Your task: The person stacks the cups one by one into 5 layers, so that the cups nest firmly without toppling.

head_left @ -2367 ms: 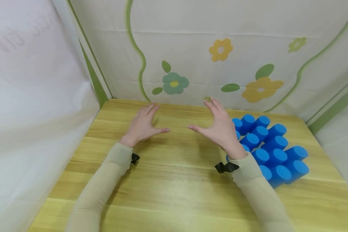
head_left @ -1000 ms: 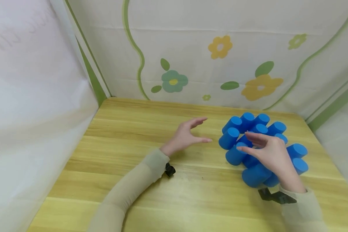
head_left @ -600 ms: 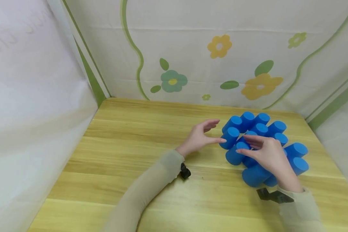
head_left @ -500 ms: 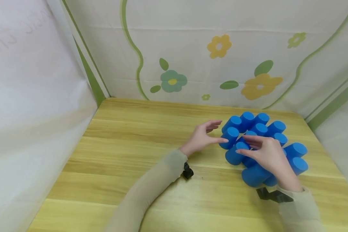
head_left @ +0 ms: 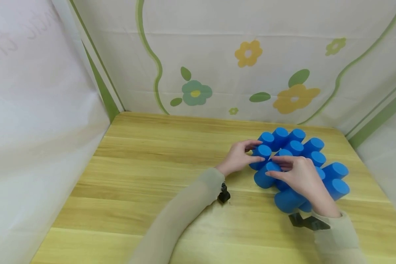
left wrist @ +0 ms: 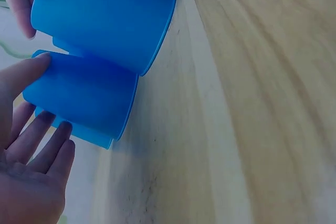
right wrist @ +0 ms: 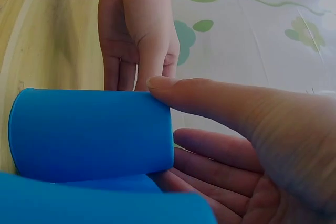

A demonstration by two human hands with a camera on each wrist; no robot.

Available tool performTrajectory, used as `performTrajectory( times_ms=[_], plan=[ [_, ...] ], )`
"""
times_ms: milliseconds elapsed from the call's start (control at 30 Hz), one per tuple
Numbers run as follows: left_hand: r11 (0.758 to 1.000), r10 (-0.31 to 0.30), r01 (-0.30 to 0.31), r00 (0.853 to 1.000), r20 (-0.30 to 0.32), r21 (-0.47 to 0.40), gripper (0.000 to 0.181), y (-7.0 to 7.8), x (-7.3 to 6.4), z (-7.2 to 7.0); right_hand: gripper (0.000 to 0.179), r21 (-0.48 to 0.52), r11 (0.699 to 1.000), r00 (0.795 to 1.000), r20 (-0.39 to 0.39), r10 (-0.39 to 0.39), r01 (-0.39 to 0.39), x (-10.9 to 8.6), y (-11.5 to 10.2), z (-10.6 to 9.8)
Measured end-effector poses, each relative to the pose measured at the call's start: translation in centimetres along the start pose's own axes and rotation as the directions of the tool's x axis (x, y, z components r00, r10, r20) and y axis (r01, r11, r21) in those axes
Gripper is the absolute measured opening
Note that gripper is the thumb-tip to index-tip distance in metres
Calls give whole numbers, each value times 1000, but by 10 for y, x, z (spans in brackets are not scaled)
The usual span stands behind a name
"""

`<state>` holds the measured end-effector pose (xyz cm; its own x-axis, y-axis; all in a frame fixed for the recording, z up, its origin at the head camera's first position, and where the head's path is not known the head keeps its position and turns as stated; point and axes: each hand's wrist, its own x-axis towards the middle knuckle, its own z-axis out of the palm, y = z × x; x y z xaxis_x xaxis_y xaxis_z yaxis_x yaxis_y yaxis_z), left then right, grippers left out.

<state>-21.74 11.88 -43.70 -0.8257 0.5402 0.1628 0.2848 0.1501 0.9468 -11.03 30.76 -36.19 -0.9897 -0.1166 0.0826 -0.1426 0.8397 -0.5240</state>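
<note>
Both hands are on upturned blue cups in the R part of the desk (head_left: 151, 165), nearer its back & R edges than its L edge. L hand (head_left: 235, 157) has its thumb on the near side of the L-hand cup (head_left: 261, 150), fingers round the far side; R hand (head_left: 304, 178) has its thumb on the near side of the R-hand cup (head_left: 263, 180), just in front of the first, fingers behind it. So each grip is closed round one cup; how hard it squeezes, can't tell. The other cups (head_left: 314, 144) crowd behind & to the R.

To hold them well, prob. best: a light, even pinch, thumb opp. fingers, as the walls look thin & may buckle; both hands level so neither cup tips. L fingers seem to have only a tight slot before the next cup, so a twist could knock it; R wrist, over the cluster, needs care too.

Head view gives the layout but mostly flat tops, & R hand hides part of the group. L wrist view adds the wide lip (left wrist: 130, 109) of the L-hand cup, down by the desk, plus the L fingertips. R wrist view shows R fingers behind the narrow end, w/ L hand beyond
</note>
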Motion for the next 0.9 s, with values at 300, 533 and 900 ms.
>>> performTrajectory(
  times_ms=[300, 533, 900],
  plan=[
    [999, 36, -36, 999, -8, 35, 45, -1, 2, 0, 67, 15, 1000, 999, 26, 26, -27, -1, 0, 1],
    [994, 105, -106, 990, -94, -12, 46, -10, -6, -17, 65, 53, 997, 998, 46, 46, -49, -2, -1, 3],
    [995, 100, -102, 971, -219, 4, 47, -20, -24, -63, 67, 58, 996, 995, 71, 64, -68, -3, -1, 4]
  ],
)
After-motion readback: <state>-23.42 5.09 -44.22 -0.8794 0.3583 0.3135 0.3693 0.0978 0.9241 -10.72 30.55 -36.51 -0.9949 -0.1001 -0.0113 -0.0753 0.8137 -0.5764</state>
